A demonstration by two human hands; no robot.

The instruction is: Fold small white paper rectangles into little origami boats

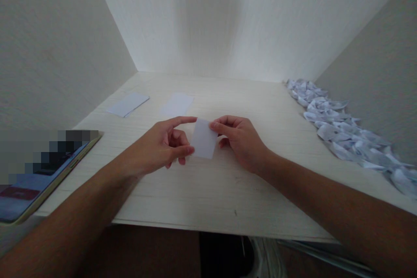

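Observation:
A small white slip of paper (204, 141) is held up over the middle of the table, tilted slightly. My left hand (172, 143) grips its left side, index finger at the top corner and thumb at the lower corner. On the upper right edge, my right hand (239, 139) pinches it between thumb and fingers. Behind my hands, a flat white sheet of paper (177, 104) lies on the table. A neat stack of white paper slips (128, 104) rests farther left.
Along the right wall runs a long heap of folded or crumpled white paper pieces (342, 130). A phone or tablet (61, 169), partly blurred out, is at the left edge. Walls enclose the white table (182, 202) at the back and both sides.

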